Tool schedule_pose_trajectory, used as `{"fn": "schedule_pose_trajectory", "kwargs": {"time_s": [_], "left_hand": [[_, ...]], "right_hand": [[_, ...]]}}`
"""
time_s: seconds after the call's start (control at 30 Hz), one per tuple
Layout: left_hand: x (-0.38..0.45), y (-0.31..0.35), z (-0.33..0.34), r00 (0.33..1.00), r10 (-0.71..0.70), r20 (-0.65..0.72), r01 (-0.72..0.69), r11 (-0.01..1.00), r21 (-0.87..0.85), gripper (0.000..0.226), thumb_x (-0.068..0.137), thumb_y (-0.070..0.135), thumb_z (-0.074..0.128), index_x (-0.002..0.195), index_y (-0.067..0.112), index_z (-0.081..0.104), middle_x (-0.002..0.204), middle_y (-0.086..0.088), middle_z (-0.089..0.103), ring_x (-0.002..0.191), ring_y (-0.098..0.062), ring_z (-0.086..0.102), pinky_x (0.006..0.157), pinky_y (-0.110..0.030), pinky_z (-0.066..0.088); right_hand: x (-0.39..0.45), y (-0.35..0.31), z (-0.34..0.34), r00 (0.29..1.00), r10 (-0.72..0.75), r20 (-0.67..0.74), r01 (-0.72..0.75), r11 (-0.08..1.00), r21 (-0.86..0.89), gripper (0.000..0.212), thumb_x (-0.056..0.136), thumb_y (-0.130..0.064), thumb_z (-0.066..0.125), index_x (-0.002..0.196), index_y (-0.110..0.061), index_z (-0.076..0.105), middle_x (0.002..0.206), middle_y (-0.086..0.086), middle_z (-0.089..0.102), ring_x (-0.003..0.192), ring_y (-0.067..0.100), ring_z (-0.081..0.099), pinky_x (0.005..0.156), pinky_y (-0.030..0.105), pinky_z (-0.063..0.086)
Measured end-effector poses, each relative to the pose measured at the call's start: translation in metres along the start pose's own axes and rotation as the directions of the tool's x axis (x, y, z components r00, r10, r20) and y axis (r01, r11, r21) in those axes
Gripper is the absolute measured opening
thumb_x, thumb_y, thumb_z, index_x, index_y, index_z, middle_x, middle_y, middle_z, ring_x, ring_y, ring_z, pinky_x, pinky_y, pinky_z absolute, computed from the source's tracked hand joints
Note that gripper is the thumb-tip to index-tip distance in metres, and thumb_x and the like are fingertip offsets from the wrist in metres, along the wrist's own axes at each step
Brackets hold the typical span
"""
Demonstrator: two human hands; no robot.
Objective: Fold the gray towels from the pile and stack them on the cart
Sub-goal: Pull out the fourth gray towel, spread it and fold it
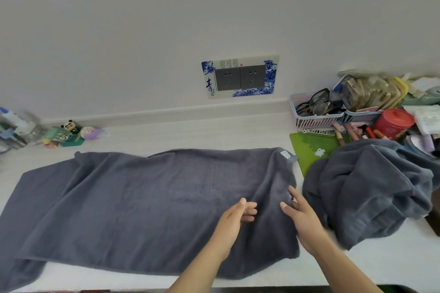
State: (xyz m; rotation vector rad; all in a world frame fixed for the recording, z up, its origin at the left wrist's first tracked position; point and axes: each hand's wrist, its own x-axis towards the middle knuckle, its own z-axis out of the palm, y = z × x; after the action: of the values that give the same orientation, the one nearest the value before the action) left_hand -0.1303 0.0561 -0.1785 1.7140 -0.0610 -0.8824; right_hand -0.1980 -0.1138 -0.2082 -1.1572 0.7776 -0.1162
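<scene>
Smoothing our spread towel (147, 197) flat for folding; left hand (234, 215) loosely curled, grasping nothing, right hand (301, 214) relaxed, pile (366, 188) waiting at three o'clock.

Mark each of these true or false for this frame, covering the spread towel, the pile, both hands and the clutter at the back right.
1. A gray towel lies spread flat across the white counter. True.
2. The pile of gray towels sits at the left end of the counter. False: it is bunched at the right, beside the spread towel.
3. Both hands are over the spread towel's right part. True: the left hand and the right hand are there.
4. The right hand grips the red tin. False: the tin stands untouched behind the pile.
5. Eyeglasses lie in a basket. True.
</scene>
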Motion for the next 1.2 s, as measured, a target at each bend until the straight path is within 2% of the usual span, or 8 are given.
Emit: {"fn": "schedule_pose_trajectory", "kwargs": {"time_s": [0.13, 0.23, 0.4, 0.57, 0.67, 0.83, 0.93, 1.2], "left_hand": [[0.004, 0.01, -0.003, 0.993, -0.109, 0.038, 0.115, 0.942, -0.315, 0.046, 0.099, 0.048, 0.034, 0.112, 0.017, 0.067, 0.108, -0.004, 0.071, 0.104, -0.019, 0.063, 0.1, -0.037, 0.042], [0.007, 0.007, -0.015, 0.992, -0.124, 0.012, 0.12, 0.927, -0.354, 0.049, 0.089, 0.054, 0.052, 0.117, 0.015, 0.062, 0.113, -0.003, 0.069, 0.108, -0.015, 0.063, 0.098, -0.033, 0.047], [0.004, -0.007, -0.036, 0.996, -0.08, -0.037, 0.059, 0.913, -0.403, 0.035, 0.085, 0.031, 0.067, 0.116, 0.014, 0.063, 0.113, -0.006, 0.07, 0.109, -0.018, 0.064, 0.099, -0.039, 0.048], [0.0, -0.011, -0.049, 0.986, -0.032, -0.165, -0.032, 0.929, -0.369, 0.024, 0.094, 0.018, 0.058, 0.114, 0.008, 0.066, 0.106, -0.011, 0.072, 0.103, -0.025, 0.067, 0.093, -0.04, 0.051], [-0.01, -0.004, -0.059, 0.984, -0.003, -0.177, -0.054, 0.948, -0.315, 0.027, 0.085, 0.03, 0.066, 0.102, 0.01, 0.071, 0.1, -0.01, 0.073, 0.097, -0.024, 0.068, 0.086, -0.035, 0.053], [-0.028, 0.012, -0.095, 0.993, -0.027, -0.118, -0.023, 0.915, -0.402, 0.03, 0.089, 0.027, 0.062, 0.103, 0.001, 0.07, 0.101, -0.017, 0.072, 0.098, -0.028, 0.068, 0.086, -0.034, 0.054], [-0.029, 0.015, -0.114, 0.959, -0.067, -0.274, -0.049, 0.916, -0.397, 0.024, 0.091, 0.029, 0.061, 0.1, 0.009, 0.071, 0.098, -0.008, 0.073, 0.096, -0.024, 0.068, 0.086, -0.034, 0.052], [-0.024, -0.033, -0.158, 0.642, -0.055, -0.765, 0.082, 0.997, -0.003, 0.041, 0.097, 0.034, 0.046, 0.063, 0.012, 0.038, 0.067, -0.004, 0.047, 0.065, -0.019, 0.044, 0.059, -0.032, 0.032]], "right_hand": [[-0.005, -0.015, 0.034, 0.956, 0.116, 0.271, -0.164, 0.973, 0.162, 0.043, 0.1, -0.022, 0.04, 0.143, -0.018, 0.035, 0.14, 0.005, 0.046, 0.12, 0.021, 0.051, 0.096, 0.033, 0.042], [-0.005, -0.02, 0.057, 0.892, 0.171, 0.419, -0.199, 0.98, 0.026, 0.051, 0.101, -0.041, 0.024, 0.142, -0.012, 0.038, 0.143, 0.006, 0.046, 0.132, 0.02, 0.042, 0.11, 0.037, 0.029], [0.003, -0.018, 0.085, 0.864, 0.207, 0.459, -0.138, 0.974, -0.181, 0.061, 0.099, -0.05, 0.016, 0.137, -0.011, 0.045, 0.135, 0.002, 0.055, 0.131, 0.013, 0.042, 0.115, 0.033, 0.022], [0.008, -0.026, 0.098, 0.93, 0.17, 0.326, -0.095, 0.968, -0.234, 0.047, 0.098, -0.052, 0.027, 0.128, -0.023, 0.049, 0.126, 0.006, 0.059, 0.111, 0.019, 0.058, 0.098, 0.034, 0.043], [0.021, -0.027, 0.099, 0.963, 0.165, 0.213, -0.15, 0.985, -0.087, 0.048, 0.096, -0.052, 0.036, 0.14, -0.033, 0.033, 0.132, 0.001, 0.047, 0.107, 0.027, 0.058, 0.092, 0.041, 0.049], [0.045, -0.041, 0.092, 0.963, 0.23, 0.138, -0.269, 0.836, 0.479, 0.04, 0.099, -0.035, 0.043, 0.131, -0.01, 0.043, 0.111, 0.01, 0.056, 0.103, 0.027, 0.056, 0.085, 0.038, 0.047], [0.054, -0.045, 0.098, 0.965, 0.237, 0.113, -0.258, 0.783, 0.565, 0.037, 0.101, -0.019, 0.04, 0.135, -0.006, 0.041, 0.1, 0.006, 0.056, 0.097, 0.023, 0.056, 0.086, 0.033, 0.044], [0.051, -0.039, 0.148, 0.98, 0.013, 0.197, 0.03, 0.977, -0.213, 0.033, 0.093, -0.028, 0.056, 0.126, -0.027, 0.06, 0.135, -0.01, 0.046, 0.125, 0.007, 0.038, 0.106, 0.024, 0.028]]}}
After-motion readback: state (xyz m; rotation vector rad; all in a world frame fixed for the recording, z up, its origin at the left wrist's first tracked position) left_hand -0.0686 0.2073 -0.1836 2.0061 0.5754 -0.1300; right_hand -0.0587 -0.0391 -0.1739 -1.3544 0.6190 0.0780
